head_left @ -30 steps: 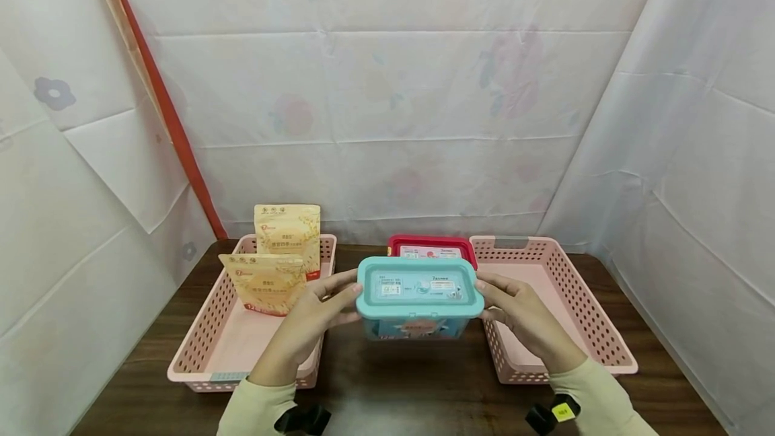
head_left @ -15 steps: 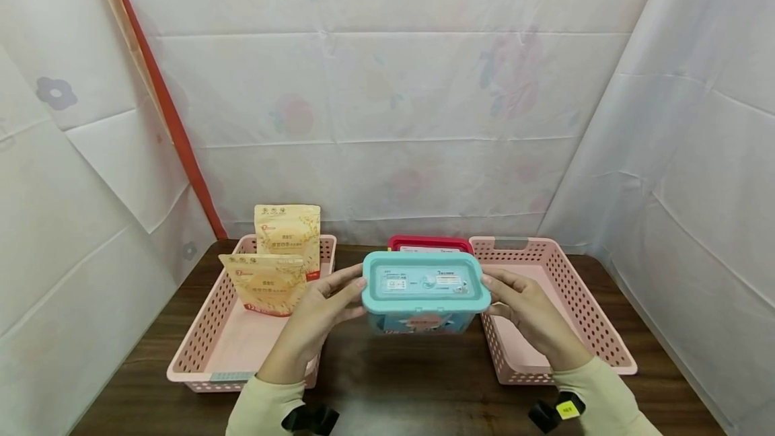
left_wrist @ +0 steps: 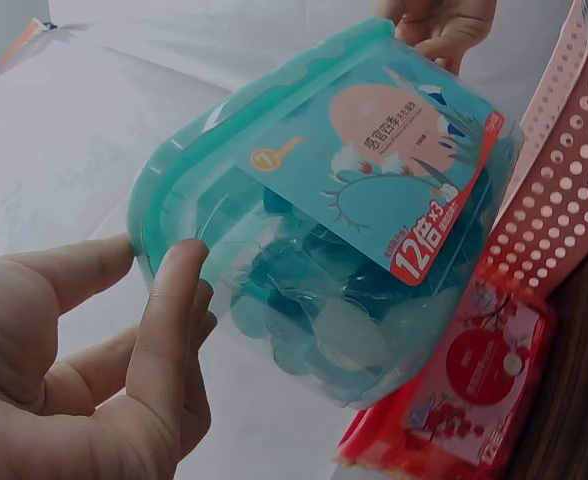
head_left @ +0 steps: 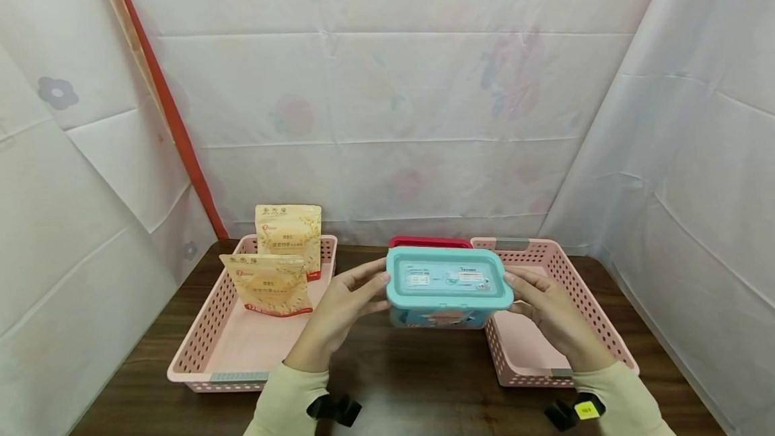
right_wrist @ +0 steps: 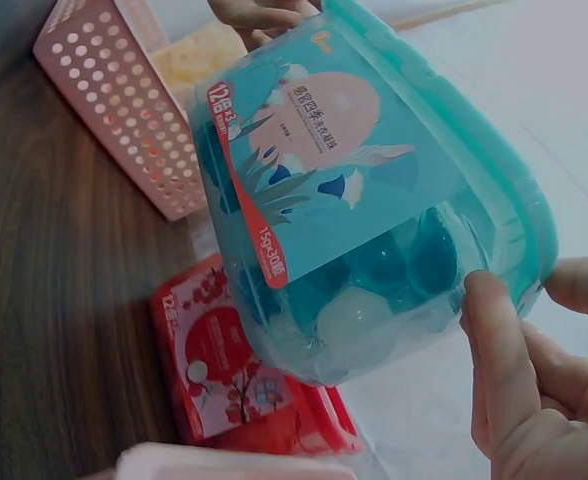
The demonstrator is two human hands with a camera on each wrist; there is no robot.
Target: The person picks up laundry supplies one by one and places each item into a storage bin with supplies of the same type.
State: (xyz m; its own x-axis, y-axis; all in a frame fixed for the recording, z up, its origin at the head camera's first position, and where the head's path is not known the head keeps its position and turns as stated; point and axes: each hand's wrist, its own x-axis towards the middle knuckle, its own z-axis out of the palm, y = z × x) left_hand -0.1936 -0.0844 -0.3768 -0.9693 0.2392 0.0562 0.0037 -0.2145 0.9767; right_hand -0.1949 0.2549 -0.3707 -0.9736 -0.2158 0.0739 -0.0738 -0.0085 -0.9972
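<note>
A clear plastic tub of laundry pods (head_left: 449,280) with a turquoise lid hangs above the table. Teal and white pods show through its wall in both wrist views, beside a blue label (left_wrist: 384,150). My left hand (head_left: 346,307) grips its left end, fingertips under the lid's rim. At the opposite end my right hand (head_left: 552,313) holds it the same way, thumb at the lid. Behind and below stands a similar tub with a red lid (head_left: 430,242), mostly hidden in the head view; its red front (right_wrist: 224,360) shows in the right wrist view.
To the left, a pink perforated basket (head_left: 200,328) holds a front yellow pouch (head_left: 269,288) and a rear yellow pouch (head_left: 290,234). Another pink basket (head_left: 599,315) stands at the right, partly behind my right hand. Pale printed sheets (head_left: 363,120) enclose the dark wooden table (head_left: 399,382).
Both hands have carried the turquoise-lidded tub to the right and slightly up in the head view, so it overlaps the right basket more and covers more of the red-lidded tub.
</note>
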